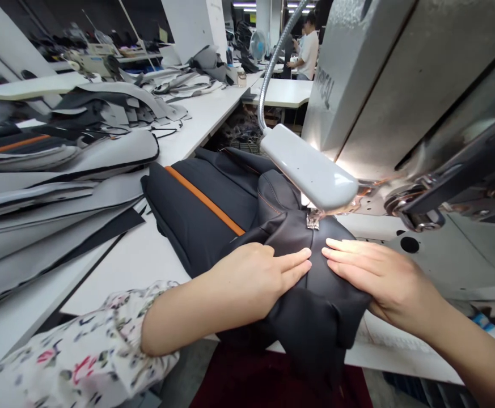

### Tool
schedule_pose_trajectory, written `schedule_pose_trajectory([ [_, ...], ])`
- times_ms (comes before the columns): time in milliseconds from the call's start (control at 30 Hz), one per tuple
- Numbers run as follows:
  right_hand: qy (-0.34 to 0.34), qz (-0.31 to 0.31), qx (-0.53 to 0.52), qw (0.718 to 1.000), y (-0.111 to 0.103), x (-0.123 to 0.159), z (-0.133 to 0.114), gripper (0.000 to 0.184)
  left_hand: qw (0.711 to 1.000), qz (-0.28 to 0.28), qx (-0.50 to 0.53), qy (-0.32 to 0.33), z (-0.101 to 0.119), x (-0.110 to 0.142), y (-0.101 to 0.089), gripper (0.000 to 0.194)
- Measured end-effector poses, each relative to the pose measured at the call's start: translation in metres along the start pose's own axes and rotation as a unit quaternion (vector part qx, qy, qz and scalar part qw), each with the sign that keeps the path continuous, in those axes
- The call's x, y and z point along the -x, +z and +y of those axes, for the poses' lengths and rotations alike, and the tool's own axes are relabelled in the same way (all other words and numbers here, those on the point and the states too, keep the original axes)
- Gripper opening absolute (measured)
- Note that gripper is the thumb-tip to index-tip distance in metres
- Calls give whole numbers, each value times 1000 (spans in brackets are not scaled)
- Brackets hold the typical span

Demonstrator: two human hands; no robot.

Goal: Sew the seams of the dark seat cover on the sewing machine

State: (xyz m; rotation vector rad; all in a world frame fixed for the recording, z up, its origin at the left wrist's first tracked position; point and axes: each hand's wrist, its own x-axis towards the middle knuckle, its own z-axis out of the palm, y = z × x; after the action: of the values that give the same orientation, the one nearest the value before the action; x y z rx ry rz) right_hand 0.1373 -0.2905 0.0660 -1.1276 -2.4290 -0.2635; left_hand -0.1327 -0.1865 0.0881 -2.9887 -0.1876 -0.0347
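Two hands flat beside a seam under the presser foot

A dark piece lies at the near edge of the worktop, its front part drooping over that edge. A seam runs along it towards the presser foot of a sewing machine.

The left hand rests on the material just left of the seam, two fingers stretched out close to it. The right hand lies to the right of the seam, fingers extended and pressed on the surface. Both hands are unclenched — they press from above rather than grasp — though the right thumb is hidden.

Dark fabric with an orange stripe is bunched beyond the left hand. A white lamp hangs just above the presser foot. Grey-backed pieces lie in layers towards the left edge; farther back, a person in a white top stands near a fan.
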Motion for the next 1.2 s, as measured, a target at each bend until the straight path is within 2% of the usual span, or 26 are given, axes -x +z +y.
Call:
schedule_pose_trajectory([
  [167, -5, 16, 30, 999, 3, 0, 10, 41, 1000, 17, -8, 5, -7, -6, 3, 57],
  [333, -9, 63, 0, 998, 13, 2, 22, 33, 999, 50, -22, 4, -11, -10, 7, 51],
  [633, 31, 123, -28, 991, 30, 1, 39, 36, 979, 203, 2, 11, -21, -23, 17, 43],
  [767, 55, 151, -3, 987, 40, 2, 49, 29, 981, 193, 32, 2, -27, -30, 16, 41],
  [833, 91, 159, 18, 983, 37, 4, 42, 28, 981, 187, 48, -2, -30, -31, 16, 38],
  [933, 127, 193, 53, 972, 25, 10, 10, 31, 981, 182, 68, -4, -34, -32, 20, 34],
  [1000, 82, 216, 57, 971, 19, 12, -18, 31, 980, 179, 82, -2, -38, -34, 23, 31],
  [1067, 37, 207, 47, 976, 21, 10, -42, 30, 980, 176, 96, 1, -41, -35, 26, 29],
  [1200, 58, 181, 64, 980, 40, 7, -64, 28, 979, 165, 112, 40, -36, -28, 26, 27],
])
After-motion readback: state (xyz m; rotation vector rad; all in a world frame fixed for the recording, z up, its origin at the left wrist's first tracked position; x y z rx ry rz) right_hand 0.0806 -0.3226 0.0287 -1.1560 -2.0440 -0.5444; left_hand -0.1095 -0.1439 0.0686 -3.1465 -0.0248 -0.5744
